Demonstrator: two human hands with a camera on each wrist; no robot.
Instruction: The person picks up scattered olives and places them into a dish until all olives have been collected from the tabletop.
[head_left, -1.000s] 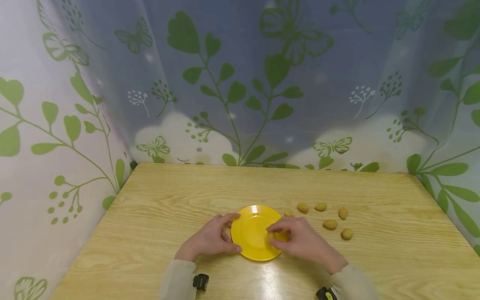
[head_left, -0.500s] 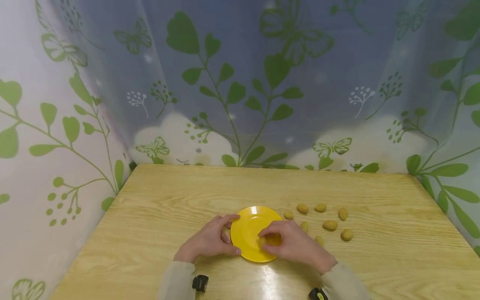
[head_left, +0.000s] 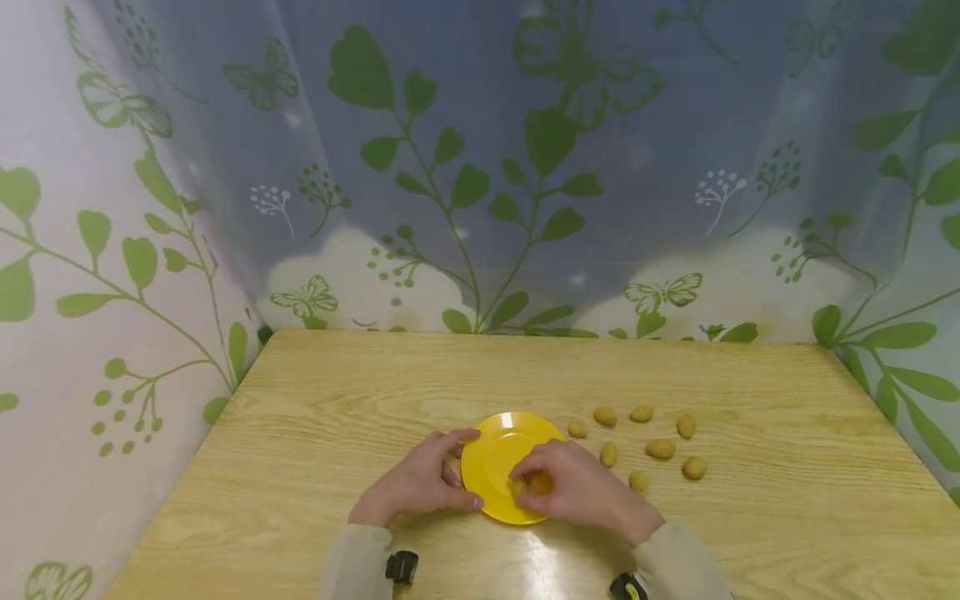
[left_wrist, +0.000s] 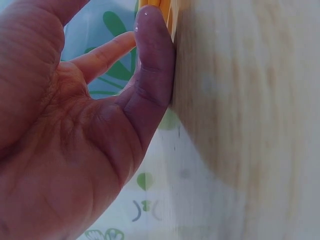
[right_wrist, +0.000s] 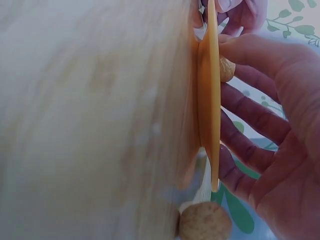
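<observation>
A round yellow plate lies on the table. My left hand holds its left side, thumb at the near rim and forefinger at the far rim. In the left wrist view a fingertip touches the plate's orange-looking edge. Over the right half of the plate, my right hand pinches a small yellow-brown oval piece, nut- or potato-like, low against the surface. The right wrist view shows that piece between thumb and fingers, with other fingertips at the plate. My right palm hides part of the plate.
Several similar oval pieces lie scattered on the wooden table right of the plate. The nearest ones are close to my right wrist. A leaf-patterned curtain stands along the back and sides.
My right hand has moved left over the plate with the oval piece in its fingers. Two pieces formerly behind that hand now show. My left hand stays at the rim.
</observation>
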